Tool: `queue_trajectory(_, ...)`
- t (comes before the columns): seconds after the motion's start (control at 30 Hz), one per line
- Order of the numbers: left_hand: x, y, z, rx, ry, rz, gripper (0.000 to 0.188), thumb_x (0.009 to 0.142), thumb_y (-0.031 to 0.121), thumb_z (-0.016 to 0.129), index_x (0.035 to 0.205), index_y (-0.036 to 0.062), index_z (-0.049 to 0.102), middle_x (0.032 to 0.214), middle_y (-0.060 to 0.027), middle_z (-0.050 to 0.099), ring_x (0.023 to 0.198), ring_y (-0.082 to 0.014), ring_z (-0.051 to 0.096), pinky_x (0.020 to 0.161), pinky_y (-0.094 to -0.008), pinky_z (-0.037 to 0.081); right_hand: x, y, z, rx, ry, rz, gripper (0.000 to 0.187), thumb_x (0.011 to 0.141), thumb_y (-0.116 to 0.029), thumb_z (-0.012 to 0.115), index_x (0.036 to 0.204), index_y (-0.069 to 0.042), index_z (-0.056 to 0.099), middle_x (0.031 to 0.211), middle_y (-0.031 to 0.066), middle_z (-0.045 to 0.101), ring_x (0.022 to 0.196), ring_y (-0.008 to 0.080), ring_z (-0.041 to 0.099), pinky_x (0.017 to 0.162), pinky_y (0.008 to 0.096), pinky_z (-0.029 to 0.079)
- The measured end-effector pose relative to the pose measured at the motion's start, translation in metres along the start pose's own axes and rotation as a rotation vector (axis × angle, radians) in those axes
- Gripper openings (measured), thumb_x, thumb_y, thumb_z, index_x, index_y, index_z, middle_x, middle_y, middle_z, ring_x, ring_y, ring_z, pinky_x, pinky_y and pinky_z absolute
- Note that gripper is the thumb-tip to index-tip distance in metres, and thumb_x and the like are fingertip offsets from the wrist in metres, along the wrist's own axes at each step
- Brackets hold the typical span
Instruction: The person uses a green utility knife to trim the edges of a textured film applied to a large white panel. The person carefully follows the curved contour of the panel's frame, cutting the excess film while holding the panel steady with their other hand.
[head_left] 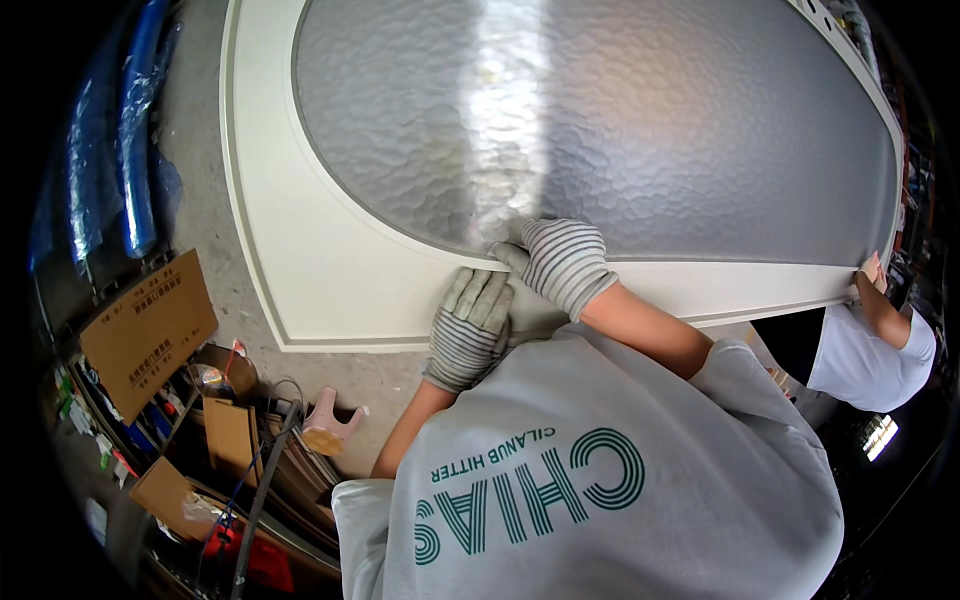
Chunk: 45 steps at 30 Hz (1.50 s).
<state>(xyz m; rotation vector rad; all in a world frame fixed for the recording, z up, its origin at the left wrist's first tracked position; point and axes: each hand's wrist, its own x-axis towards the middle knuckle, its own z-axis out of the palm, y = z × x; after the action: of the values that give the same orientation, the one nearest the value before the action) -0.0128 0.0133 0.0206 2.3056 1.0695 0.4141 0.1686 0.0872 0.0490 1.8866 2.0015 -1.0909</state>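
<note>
A large off-white panel (pixel 268 215) lies before me, with rippled frosted glass (pixel 400 120) set in its curved opening. A raised white trim strip (pixel 415 240) runs along the curved edge of the glass. My left hand (pixel 468 328), in a grey striped glove, lies on the panel's near side with its fingers stretched out, tips just below the trim. My right hand (pixel 565 262), gloved the same way, is closed at the near edge of the glass. Its thumb and fingertips pinch the trim next to my left fingertips.
A co-worker's hand (pixel 872 268) rests at the panel's right end. On the left, blue plastic-wrapped rolls (pixel 138 130) lie on the concrete floor. Nearer are a cardboard sheet (pixel 150 335), a pink stool (pixel 332 420) and a metal-framed rack (pixel 262 490) with cardboard pieces.
</note>
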Motion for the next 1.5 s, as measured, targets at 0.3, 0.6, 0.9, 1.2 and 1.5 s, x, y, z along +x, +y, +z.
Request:
queue_trajectory(0.3, 0.0, -0.001, -0.001, -0.019, -0.004, -0.004, 0.034, 0.078, 0.01, 0.063, 0.11, -0.0016, 0.064, 0.121, -0.0192, 0.064, 0.117, -0.0355, 0.057, 0.108, -0.051, 0.04, 0.003, 0.001, -0.001, 0.028, -0.025, 0.017, 0.042, 0.09, -0.049, 0.057, 0.094, -0.011, 0.071, 0.079, 0.0113, 0.07, 0.077, 0.0309, 0.068, 0.069, 0.0435, 0.054)
queue_trajectory(0.6, 0.001, -0.001, -0.001, -0.022, -0.012, -0.007, 0.035, 0.078, 0.01, 0.063, 0.11, -0.0015, 0.064, 0.119, -0.0191, 0.064, 0.117, -0.0356, 0.057, 0.108, -0.0515, 0.04, 0.005, 0.003, 0.003, -0.026, -0.015, 0.009, 0.044, 0.09, -0.052, 0.056, 0.095, -0.011, 0.071, 0.08, 0.0125, 0.07, 0.077, 0.0319, 0.068, 0.069, 0.0437, 0.054)
queue_trajectory(0.9, -0.001, -0.002, 0.002, -0.02, -0.002, -0.01, 0.034, 0.078, 0.011, 0.063, 0.11, -0.0015, 0.064, 0.121, -0.0192, 0.063, 0.118, -0.0353, 0.057, 0.108, -0.051, 0.039, 0.01, 0.001, 0.009, 0.003, 0.025, -0.033, 0.037, 0.09, -0.047, 0.059, 0.098, -0.013, 0.071, 0.08, 0.0102, 0.071, 0.075, 0.0298, 0.069, 0.068, 0.0415, 0.054)
queue_trajectory(1.2, -0.002, -0.001, 0.002, -0.019, -0.007, -0.025, 0.033, 0.079, 0.011, 0.063, 0.11, -0.0009, 0.065, 0.121, -0.0187, 0.063, 0.118, -0.0348, 0.057, 0.108, -0.0505, 0.04, 0.008, -0.003, 0.001, -0.009, 0.02, -0.031, 0.035, 0.09, -0.046, 0.059, 0.096, -0.012, 0.07, 0.08, 0.0099, 0.071, 0.076, 0.03, 0.069, 0.069, 0.041, 0.054)
queue_trajectory(1.5, -0.003, -0.002, 0.003, -0.022, 0.003, -0.022, 0.035, 0.077, 0.011, 0.064, 0.11, -0.0009, 0.065, 0.121, -0.0182, 0.063, 0.118, -0.0355, 0.057, 0.108, -0.0511, 0.039, 0.01, -0.005, 0.004, -0.034, 0.049, -0.058, 0.037, 0.09, -0.047, 0.059, 0.096, -0.013, 0.071, 0.078, 0.0104, 0.071, 0.075, 0.0288, 0.069, 0.068, 0.0421, 0.055)
